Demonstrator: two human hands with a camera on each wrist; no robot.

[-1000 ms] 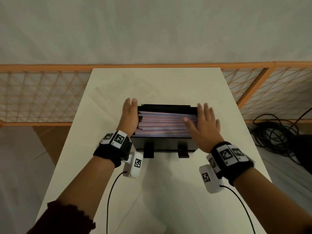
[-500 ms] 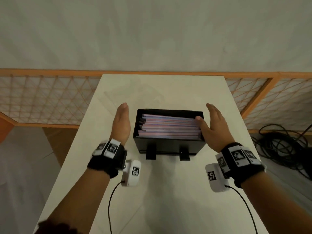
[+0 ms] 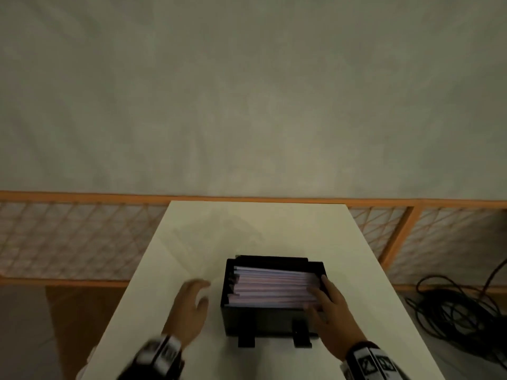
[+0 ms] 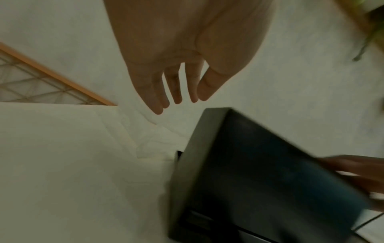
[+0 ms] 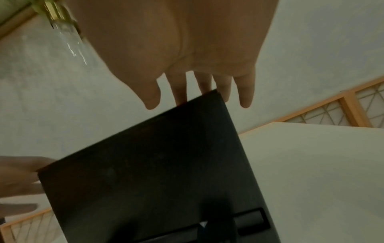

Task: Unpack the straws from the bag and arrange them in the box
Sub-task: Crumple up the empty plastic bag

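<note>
Cables (image 3: 450, 311) right of table (image 3: 192, 270) — floor-level

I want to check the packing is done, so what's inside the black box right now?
The black box holds straws lying flat in a stack, up to near its rim. The right hand covers their right ends, and whatever lies beneath the top layer is hidden.

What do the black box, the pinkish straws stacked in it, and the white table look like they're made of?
Black rectangular box: probably matte plastic; flat, dull walls with moulded clips in front. Pale pink and lilac straws: possibly paper or paper-wrapped, with a soft, unshiny look; blur leaves it open. White table: smooth laminate or painted board, with a faint even sheen.
</note>
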